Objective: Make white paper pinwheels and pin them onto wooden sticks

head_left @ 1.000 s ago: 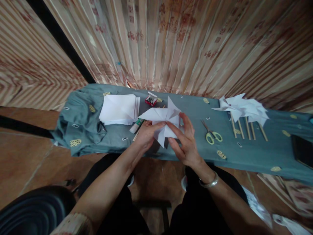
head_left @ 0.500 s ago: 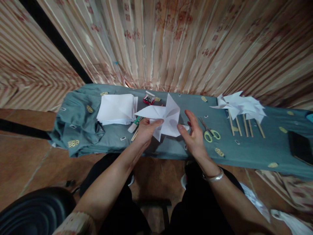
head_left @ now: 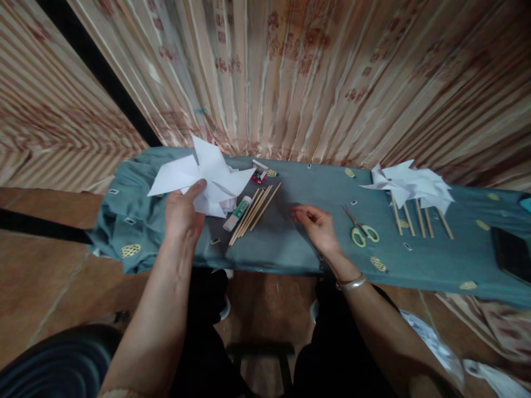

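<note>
My left hand (head_left: 185, 213) is closed on a white paper pinwheel (head_left: 211, 177), the thumb pressed at its middle. It holds the pinwheel over the stack of white paper, mostly covering it. Beside it lie several thin wooden sticks (head_left: 254, 215) and a green and white glue stick (head_left: 238, 213). My right hand (head_left: 317, 226) is over the cloth to the right of the sticks, its fingers pinched together. Whatever is between those fingertips, if anything, is too small to make out. Scissors with green handles (head_left: 363, 232) lie to its right.
A small open red box (head_left: 260, 172) stands behind the sticks. Several finished pinwheels on sticks (head_left: 415, 188) lie at the right, and a black phone (head_left: 511, 251) is near the right end. A blue-green cloth (head_left: 315, 188) covers the narrow table before a curtain.
My left hand has carried the pinwheel leftward over the paper stack, uncovering the wooden sticks and glue stick. My right hand has gone from spread fingers beside the pinwheel to a pinch, lower left.
</note>
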### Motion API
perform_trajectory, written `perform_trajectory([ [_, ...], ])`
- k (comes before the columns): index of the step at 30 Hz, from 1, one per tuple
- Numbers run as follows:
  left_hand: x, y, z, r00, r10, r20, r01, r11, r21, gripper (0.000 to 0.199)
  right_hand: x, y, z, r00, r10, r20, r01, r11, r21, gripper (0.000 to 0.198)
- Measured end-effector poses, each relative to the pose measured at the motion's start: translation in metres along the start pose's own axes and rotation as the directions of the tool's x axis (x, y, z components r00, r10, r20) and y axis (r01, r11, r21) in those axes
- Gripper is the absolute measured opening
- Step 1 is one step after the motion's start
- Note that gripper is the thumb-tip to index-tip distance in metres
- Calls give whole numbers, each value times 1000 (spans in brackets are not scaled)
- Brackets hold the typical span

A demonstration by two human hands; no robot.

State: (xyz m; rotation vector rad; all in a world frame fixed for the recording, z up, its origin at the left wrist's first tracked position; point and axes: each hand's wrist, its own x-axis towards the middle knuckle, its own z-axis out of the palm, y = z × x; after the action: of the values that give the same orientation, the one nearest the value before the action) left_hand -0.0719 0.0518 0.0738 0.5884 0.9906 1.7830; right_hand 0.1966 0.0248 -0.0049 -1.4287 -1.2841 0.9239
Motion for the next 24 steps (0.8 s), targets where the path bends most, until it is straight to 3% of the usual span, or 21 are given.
perform_trajectory([
  [7, 5, 2, -8, 998, -18, -61, 19, 1000, 18, 23, 7, 5, 36, 998, -27, 63, 34, 993, -115, 29],
  [10, 9, 0, -9, 996, -21, -85, 20, 1000, -6, 25, 15, -5, 47, 984, -161, 71, 174, 949, -263, 26],
  [13, 12, 1, -9, 996, -9, -92, 7, 1000, -15, 26, 38, -22, 61, 923, -356, 145, 380, 791, -480, 28],
  [15, 13, 2, -9, 996, -10, -87, 9, 1000, -14, 26, 62, -35, 71, 899, -383, 213, 429, 668, -608, 31],
  [20, 14, 3, -9, 995, -49, -82, 44, 997, -70, 26, 115, -62, 97, 870, -278, 406, 488, 377, -787, 33],
  [24, 15, 3, -10, 994, -60, -87, 54, 997, -59, 24, 134, -72, 107, 869, -167, 465, 494, 275, -825, 24],
])
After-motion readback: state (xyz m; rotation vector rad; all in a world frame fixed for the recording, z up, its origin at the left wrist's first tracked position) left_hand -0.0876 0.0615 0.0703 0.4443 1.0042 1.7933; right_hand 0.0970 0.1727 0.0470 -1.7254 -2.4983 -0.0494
